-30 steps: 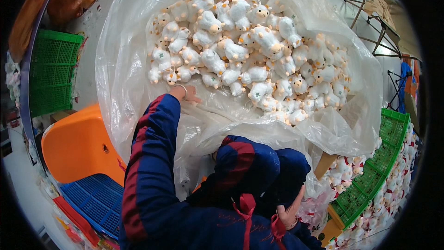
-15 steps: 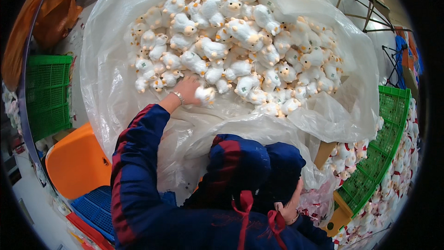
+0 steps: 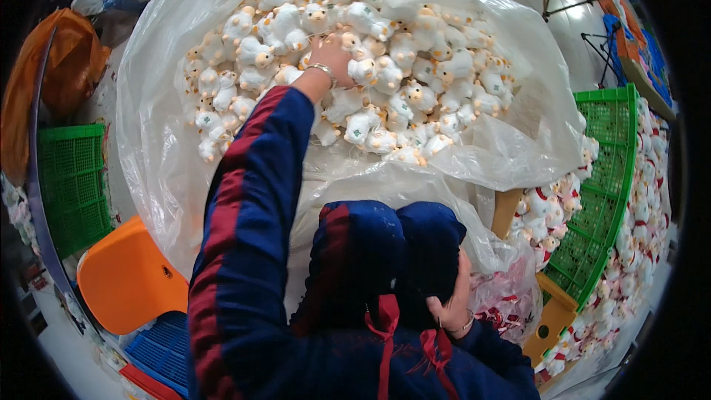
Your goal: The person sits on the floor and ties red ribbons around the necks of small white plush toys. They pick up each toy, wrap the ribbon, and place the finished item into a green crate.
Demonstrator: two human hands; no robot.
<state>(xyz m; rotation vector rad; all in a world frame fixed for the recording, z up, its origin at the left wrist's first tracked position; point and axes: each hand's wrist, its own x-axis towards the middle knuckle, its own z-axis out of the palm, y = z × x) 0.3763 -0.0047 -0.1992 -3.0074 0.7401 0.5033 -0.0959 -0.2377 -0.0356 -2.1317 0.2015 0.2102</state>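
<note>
White plush toys (image 3: 387, 74) heaped under our left hand (image 3: 331, 59)

We see the toys in a jumbled pile, lying in a translucent plastic sheet (image 3: 144, 118), their tan muzzles and feet pointing many ways. Our left hand reaches palm down into the middle of it, touching toys. Its fingertips are partly hidden, so we cannot tell whether the grip has closed on one, nor which way any toy beneath it points. Just beyond the hand, one toy turns its face toward us; beside that one, another's long axis slants from upper left to lower right. Our right hand (image 3: 455, 300) rests loosely against the dark blue trousers (image 3: 363, 241), holding no toy. Farther out, we have an orange chair (image 3: 129, 281) at left and a green crate (image 3: 607, 170) at right, beside more plush toys.
</note>
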